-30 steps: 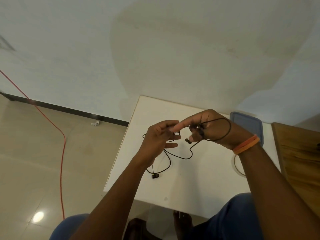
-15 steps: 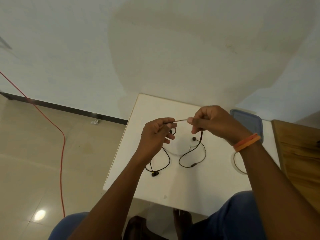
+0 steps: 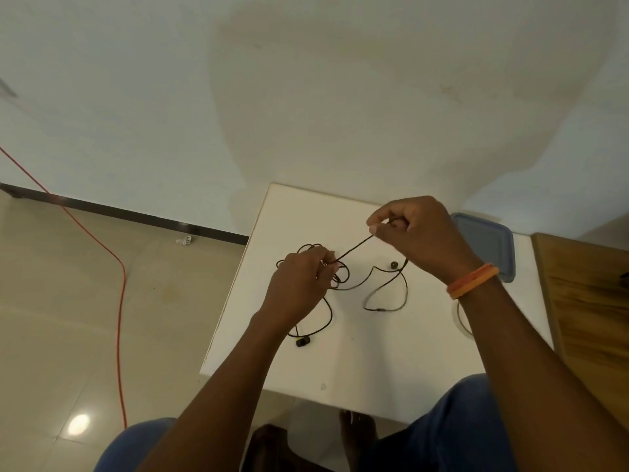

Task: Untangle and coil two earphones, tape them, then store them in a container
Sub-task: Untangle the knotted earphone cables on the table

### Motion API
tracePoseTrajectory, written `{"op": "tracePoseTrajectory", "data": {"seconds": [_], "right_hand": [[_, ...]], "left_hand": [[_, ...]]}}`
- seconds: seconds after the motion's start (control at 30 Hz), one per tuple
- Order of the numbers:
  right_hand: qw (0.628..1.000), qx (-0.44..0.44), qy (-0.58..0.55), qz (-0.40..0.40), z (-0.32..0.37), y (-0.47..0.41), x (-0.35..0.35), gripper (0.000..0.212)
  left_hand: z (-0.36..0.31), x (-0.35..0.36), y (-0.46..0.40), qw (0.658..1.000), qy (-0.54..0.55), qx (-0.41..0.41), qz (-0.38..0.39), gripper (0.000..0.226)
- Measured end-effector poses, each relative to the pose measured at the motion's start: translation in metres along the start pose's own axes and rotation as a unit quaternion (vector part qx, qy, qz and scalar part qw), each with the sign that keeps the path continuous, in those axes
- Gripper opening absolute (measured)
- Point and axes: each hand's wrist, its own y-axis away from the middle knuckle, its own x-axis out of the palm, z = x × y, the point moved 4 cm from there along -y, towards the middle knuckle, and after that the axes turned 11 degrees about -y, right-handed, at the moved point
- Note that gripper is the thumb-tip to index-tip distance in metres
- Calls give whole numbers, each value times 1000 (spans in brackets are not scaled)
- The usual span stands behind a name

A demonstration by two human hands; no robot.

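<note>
— What is seen on the white table (image 3: 357,366)?

— A thin black earphone cord (image 3: 354,249) is seen. It is all looped and tangled. A bunch of loops (image 3: 340,275) is bunched up by the left hand (image 3: 299,284). One straight bit is stretched tight from that bunch up to the right hand (image 3: 417,233). More cord is draped down on the table in a big loose curve (image 3: 386,303). A small round earbud (image 3: 394,265) is seen lying just under the right hand. Another end piece, black with a bit of yellow (image 3: 303,342), is lying near the left wrist.

— How is the cord held?

— It is pinched by both hands. The left fingers are curled around the tangled bunch, low, close to the table. The right thumb and first finger are closed on the stretched bit, and the other fingers are tucked in. The right hand is held higher and farther back. An orange band (image 3: 473,281) is worn on the right wrist.

— What else is there?

— A blue lid (image 3: 490,247) is seen behind the right hand. A ring of clear tape (image 3: 459,320) is partly hidden by the right arm. A red cable (image 3: 119,301) is laid across the floor.
</note>
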Motion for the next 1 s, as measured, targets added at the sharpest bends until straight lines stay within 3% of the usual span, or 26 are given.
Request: {"op": "tracePoseTrajectory", "data": {"seconds": [0.13,0.37,0.5,0.7,0.87,1.0], "right_hand": [[1000,-7,-10,-1,-1,0,-8,9],[992,80,93,34,-35,0,-21,13],[972,129,151,126,-46,2,-8,14],[965,121,116,200,-32,7,25,13],[981,58,76,169,-11,5,38,28],[988,110,14,110,-13,5,33,35]], "left_hand": [[1,-3,0,997,-68,11,-35,5],[3,-7,-4,997,55,-10,-54,15],[-5,-11,-3,985,158,-20,-59,19],[-18,-16,0,978,198,5,-60,23],[-21,-20,3,982,165,38,-79,25],[-19,-22,3,981,174,24,-84,31]]}}
